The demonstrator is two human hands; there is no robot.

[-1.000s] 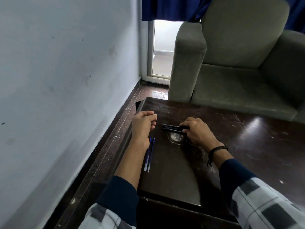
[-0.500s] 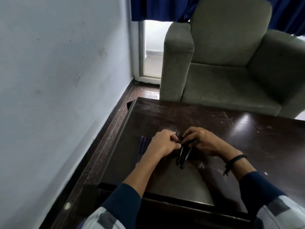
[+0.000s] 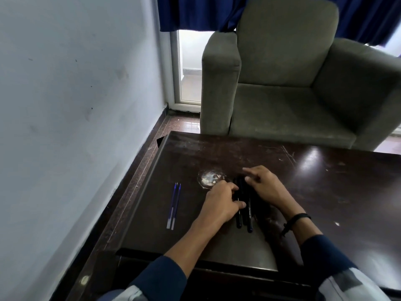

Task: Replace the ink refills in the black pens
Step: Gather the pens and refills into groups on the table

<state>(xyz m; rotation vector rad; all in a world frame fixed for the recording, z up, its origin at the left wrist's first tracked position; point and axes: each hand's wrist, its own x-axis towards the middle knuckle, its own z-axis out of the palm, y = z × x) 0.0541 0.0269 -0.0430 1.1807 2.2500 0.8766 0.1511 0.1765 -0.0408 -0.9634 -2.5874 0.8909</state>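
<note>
Head view, progress check: early stage, nothing swapped as far as I can see. The black pens (image 3: 249,213) lie bunched on the dark table (image 3: 325,192), just below centre of frame. Barrels run roughly top-to-bottom, and the lower ends stick out toward the bottom edge from under the hands. At least two barrels show, with pale print; there may be a third under the fingers, can't count for sure. What shows of the barrels looks whole: no section off, no old insert lying anywhere on the tabletop. Two blue refills (image 3: 174,205) lie side by side left of centre, well apart from the pens, with neither hand on them. The left hand (image 3: 221,203) sits on the left side of the bunch, fingers curled down, thumb laid across the leftmost barrel; reads as a pinch on that pen. The right hand (image 3: 264,185) covers the upper ends from the right, index finger stretched out, other fingers bent. It's blurred, so I can't tell whether it grips anything or just rests there. A pale ring mark (image 3: 209,179) sits on the table just up-left of the hands; a grey armchair (image 3: 293,83) fills the upper right. Judgement: the step in hand is singling out one pen to open. Left to do: open each pen, pull the old insert, fit a new one, close up. Two refills out, so likely two swaps.
</note>
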